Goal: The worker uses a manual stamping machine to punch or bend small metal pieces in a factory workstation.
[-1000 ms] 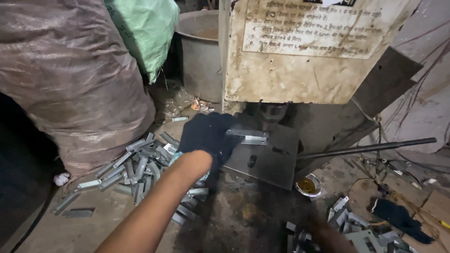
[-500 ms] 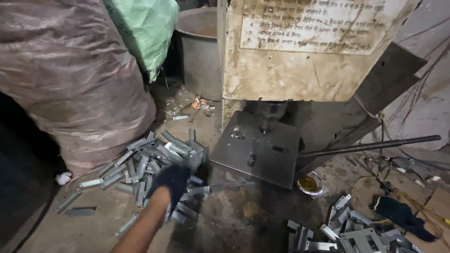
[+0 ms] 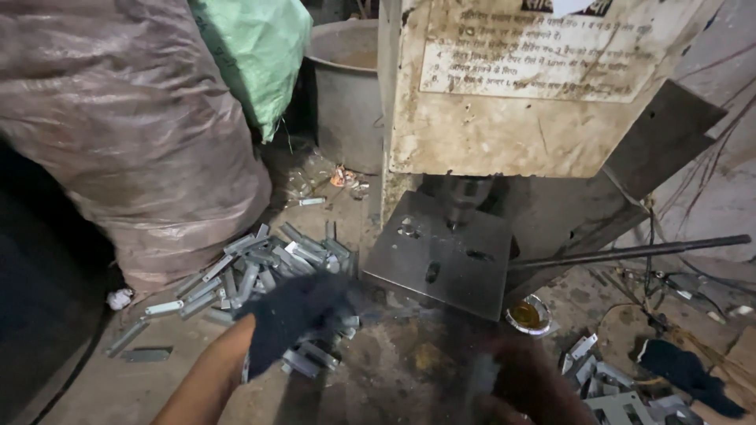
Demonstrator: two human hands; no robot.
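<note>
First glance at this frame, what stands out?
The worn cream press housing fills the top centre, its ram over a grey steel bed plate with a long lever bar running off to the right. Left of the plate, a heap of small grey metal pieces spreads over the floor, and the dark-gloved left hand is down in it. A big plastic-wrapped sack looms at the left.

Dark blue glove (image 3: 295, 315), grey metal pieces (image 3: 260, 264), green sack (image 3: 256, 55), cream press housing (image 3: 535, 94)

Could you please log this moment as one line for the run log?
left hand: gloved, on pile of metal pieces | right hand: blurred, low | press plate: bare
</note>
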